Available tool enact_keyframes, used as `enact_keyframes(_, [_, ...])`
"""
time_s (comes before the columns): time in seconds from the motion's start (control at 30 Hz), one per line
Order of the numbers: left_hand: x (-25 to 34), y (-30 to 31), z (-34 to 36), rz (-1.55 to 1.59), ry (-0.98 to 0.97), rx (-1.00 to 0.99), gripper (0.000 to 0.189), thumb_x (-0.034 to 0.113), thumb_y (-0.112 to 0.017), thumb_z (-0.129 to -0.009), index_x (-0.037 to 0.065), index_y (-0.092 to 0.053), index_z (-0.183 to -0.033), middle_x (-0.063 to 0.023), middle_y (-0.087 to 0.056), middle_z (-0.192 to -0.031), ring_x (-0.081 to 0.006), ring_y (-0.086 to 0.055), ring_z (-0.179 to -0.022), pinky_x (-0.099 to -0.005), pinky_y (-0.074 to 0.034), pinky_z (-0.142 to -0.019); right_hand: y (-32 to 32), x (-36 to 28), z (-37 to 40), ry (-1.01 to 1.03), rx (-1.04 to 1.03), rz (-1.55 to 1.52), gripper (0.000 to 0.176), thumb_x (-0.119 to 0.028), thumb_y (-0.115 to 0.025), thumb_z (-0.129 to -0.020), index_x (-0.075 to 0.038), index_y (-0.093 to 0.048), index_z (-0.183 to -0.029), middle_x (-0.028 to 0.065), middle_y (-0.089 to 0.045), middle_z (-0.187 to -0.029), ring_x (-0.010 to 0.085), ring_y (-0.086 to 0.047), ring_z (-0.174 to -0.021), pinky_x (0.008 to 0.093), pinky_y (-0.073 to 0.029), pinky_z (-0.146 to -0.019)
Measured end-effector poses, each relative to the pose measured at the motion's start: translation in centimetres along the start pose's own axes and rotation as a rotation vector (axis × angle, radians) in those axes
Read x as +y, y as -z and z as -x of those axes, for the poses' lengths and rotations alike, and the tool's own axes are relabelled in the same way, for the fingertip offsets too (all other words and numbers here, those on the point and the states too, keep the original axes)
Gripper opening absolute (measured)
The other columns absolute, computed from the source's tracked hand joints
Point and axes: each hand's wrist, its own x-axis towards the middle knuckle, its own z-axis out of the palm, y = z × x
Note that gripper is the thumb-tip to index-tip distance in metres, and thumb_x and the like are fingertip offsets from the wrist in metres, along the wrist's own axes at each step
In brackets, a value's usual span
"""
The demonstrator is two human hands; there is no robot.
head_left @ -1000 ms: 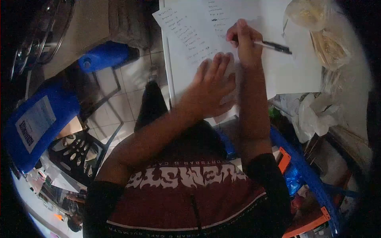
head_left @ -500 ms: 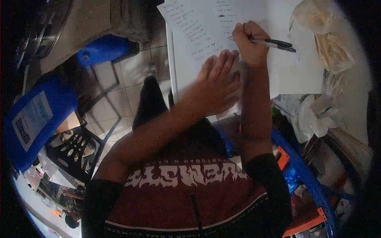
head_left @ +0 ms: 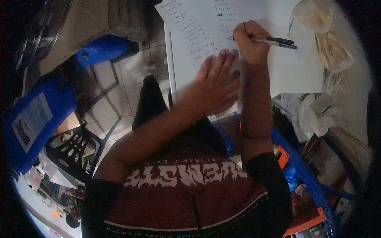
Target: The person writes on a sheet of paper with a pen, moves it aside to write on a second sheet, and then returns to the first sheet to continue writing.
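Note:
My right hand (head_left: 252, 43) is closed around a pen (head_left: 279, 41) with a black cap end, its tip touching or just above the paper. Under both hands lies a white sheet of paper (head_left: 194, 23) with handwritten lists in two columns. My left hand (head_left: 216, 81) rests flat on the lower part of the sheet, fingers stretched and a little apart. Handwriting runs down the left column and, in shorter words, down the right column beside the pen tip. Part of the sheet is hidden by my hands.
Clear plastic bags with yellowish contents (head_left: 335, 47) lie at the right of the white table (head_left: 297, 81). A crumpled white plastic bag (head_left: 313, 117) is below them. Blue chairs (head_left: 43, 115) stand at the left on a tiled floor (head_left: 131, 75). A person (head_left: 73, 216) shows at the lower left.
The pen and my right hand have shifted very slightly, and there is a little more writing near the tip. My left hand stays almost in place on the paper.

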Motion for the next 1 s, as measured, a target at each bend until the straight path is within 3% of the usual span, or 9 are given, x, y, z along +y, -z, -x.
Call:
enact_keyframes(0.23, [0.0,0.0,0.0,0.01,0.005,0.006,0.052,0.049,-0.054,-0.088,0.01,-0.056,-0.123,-0.0266,-0.024,-0.151,-0.0416,-0.018,-0.141,-0.0571,-0.024,-0.109,-0.4,-0.3,0.3,-0.172,0.026,-0.091,0.036,0.006,-0.064,-0.077,-0.008,-0.037,-0.058,-0.0055,-0.039,-0.056,0.0041,-0.036,-0.056,0.0237,-0.033,-0.048])
enact_keyframes(0.4, [0.0,0.2,-0.1,0.005,0.006,-0.002,0.053,0.049,-0.056,-0.088,0.01,-0.054,-0.124,-0.0264,-0.024,-0.151,-0.0417,-0.019,-0.141,-0.0572,-0.024,-0.109,-0.3,0.4,0.5,-0.163,0.114,-0.173,0.035,0.007,-0.066,-0.076,-0.009,-0.039,-0.059,-0.0067,-0.042,-0.059,0.0034,-0.036,-0.057,0.0229,-0.034,-0.05])
enact_keyframes(0.6, [0.0,0.1,0.0,0.035,0.01,-0.002,0.053,0.048,-0.057,-0.087,0.01,-0.054,-0.124,-0.0262,-0.023,-0.151,-0.0412,-0.017,-0.142,-0.0575,-0.022,-0.11,-0.1,0.9,0.5,-0.038,0.052,-0.068,0.036,0.008,-0.066,-0.076,-0.01,-0.039,-0.059,-0.0074,-0.041,-0.059,0.0031,-0.036,-0.057,0.0229,-0.033,-0.049])
enact_keyframes(0.73, [-0.1,0.1,0.0,0.049,0.011,-0.01,0.053,0.048,-0.057,-0.087,0.011,-0.054,-0.125,-0.0264,-0.022,-0.151,-0.0409,-0.017,-0.142,-0.0577,-0.021,-0.11,-0.6,1.0,0.6,-0.05,0.102,-0.148,0.037,0.009,-0.063,-0.076,-0.009,-0.037,-0.058,-0.0072,-0.04,-0.058,0.003,-0.036,-0.057,0.0228,-0.033,-0.048])
enact_keyframes(0.8, [0.0,0.2,0.0,0.047,0.017,-0.017,0.053,0.047,-0.057,-0.087,0.011,-0.053,-0.125,-0.0263,-0.022,-0.151,-0.0409,-0.017,-0.142,-0.0579,-0.021,-0.11,-0.3,0.7,0.5,-0.016,0.043,-0.012,0.036,0.01,-0.06,-0.076,-0.009,-0.035,-0.058,-0.0068,-0.039,-0.057,0.0028,-0.035,-0.056,0.0222,-0.032,-0.048])
enact_keyframes(0.9, [-0.1,0.1,0.1,0.05,0.012,-0.009,0.053,0.047,-0.057,-0.087,0.011,-0.053,-0.126,-0.0261,-0.022,-0.152,-0.0411,-0.017,-0.142,-0.058,-0.022,-0.11,-0.1,-0.2,0.2,-0.082,0.006,-0.052,0.035,0.011,-0.059,-0.075,-0.008,-0.035,-0.059,-0.0063,-0.039,-0.056,0.003,-0.034,-0.055,0.0224,-0.031,-0.047])
enact_keyframes(1.0, [-0.1,0.2,0.0,0.053,0.007,-0.01,0.054,0.047,-0.057,-0.087,0.01,-0.053,-0.126,-0.0261,-0.021,-0.152,-0.0415,-0.018,-0.142,-0.0582,-0.022,-0.109,-0.5,0.7,0.2,0.003,0.078,-0.092,0.035,0.01,-0.059,-0.076,-0.008,-0.035,-0.059,-0.0065,-0.038,-0.056,0.003,-0.033,-0.055,0.023,-0.031,-0.046])
